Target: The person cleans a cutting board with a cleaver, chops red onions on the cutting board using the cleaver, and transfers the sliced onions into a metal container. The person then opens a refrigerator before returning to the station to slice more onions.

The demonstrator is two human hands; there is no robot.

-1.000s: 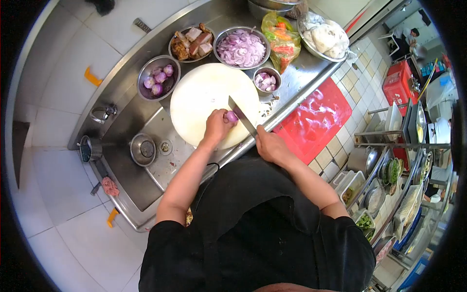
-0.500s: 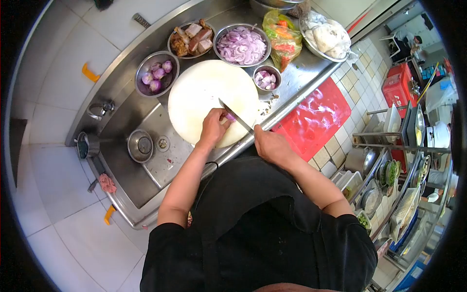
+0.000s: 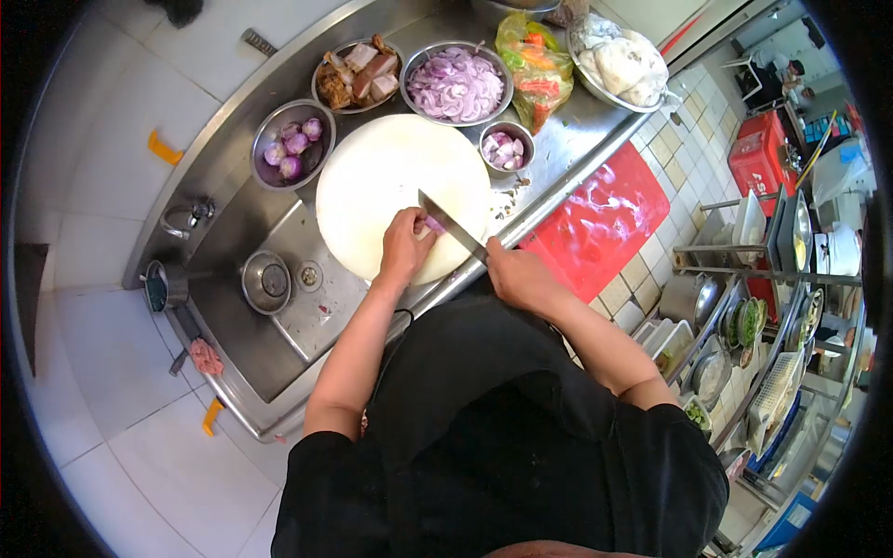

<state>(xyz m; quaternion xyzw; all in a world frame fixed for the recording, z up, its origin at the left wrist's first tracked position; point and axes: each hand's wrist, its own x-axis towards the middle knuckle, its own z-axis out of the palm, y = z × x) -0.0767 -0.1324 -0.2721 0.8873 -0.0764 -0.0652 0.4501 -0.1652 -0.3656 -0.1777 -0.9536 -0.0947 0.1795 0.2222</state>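
On the round white cutting board (image 3: 400, 167), my left hand (image 3: 406, 246) is closed on a purple onion (image 3: 434, 224), its fingers bent against it. My right hand (image 3: 523, 277) grips the handle of a knife (image 3: 451, 223), whose blade lies across the board right beside the onion. The far side of the blade points up and left. Just beyond the board stand a small bowl of onion pieces (image 3: 505, 151), a bowl of sliced onions (image 3: 458, 86) and a bowl of whole peeled onions (image 3: 293, 147).
A bowl of meat chunks (image 3: 358, 76), a plastic bag of vegetables (image 3: 534, 79) and a bowl with a white bag (image 3: 621, 65) line the back of the steel counter. A sink (image 3: 251, 353) is at left, a red board (image 3: 600, 223) at right, shelves (image 3: 763, 279) beyond.
The knife blade now shows its broad face more than before. Both hands keep nearly the same place; the whole view has shifted slightly.
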